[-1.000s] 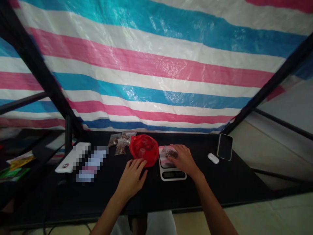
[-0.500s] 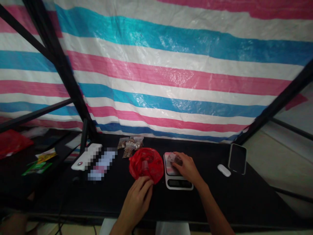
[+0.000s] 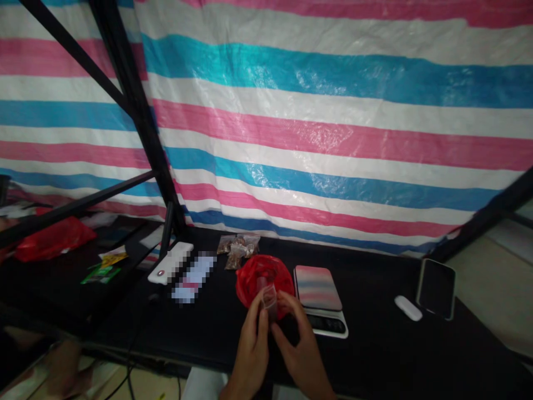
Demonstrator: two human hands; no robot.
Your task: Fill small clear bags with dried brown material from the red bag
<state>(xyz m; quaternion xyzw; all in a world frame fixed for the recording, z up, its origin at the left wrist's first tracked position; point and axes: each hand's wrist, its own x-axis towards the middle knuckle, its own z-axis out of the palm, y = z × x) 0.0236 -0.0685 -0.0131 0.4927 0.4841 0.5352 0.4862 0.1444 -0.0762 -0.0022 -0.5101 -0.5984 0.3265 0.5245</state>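
Note:
Both of my hands are together near the front of the black table, closed on a small clear plastic bag (image 3: 270, 300). My left hand (image 3: 252, 341) pinches its left side and my right hand (image 3: 297, 336) grips its right side. The bag stands upright, its mouth appears parted, and what lies in its lower part is dark and hard to make out. Right behind it sits a red plastic bag (image 3: 246, 280) with its top spread wide, a pale clear object inside. To the right is a white kitchen scale (image 3: 320, 288) with a striped pink and grey platform.
Several small clear bags with brown contents (image 3: 238, 248) lie behind the red bag. At left are a white device (image 3: 172, 261) and a blurred-out sheet (image 3: 195, 278). A phone (image 3: 436, 289) and a white oval case (image 3: 408, 307) lie at right. Striped sheeting (image 3: 308, 128) hangs behind.
My right hand has left the scale with the small clear bag and come left. My left hand has let go of the red bag's edge and joined it. The view has shifted left.

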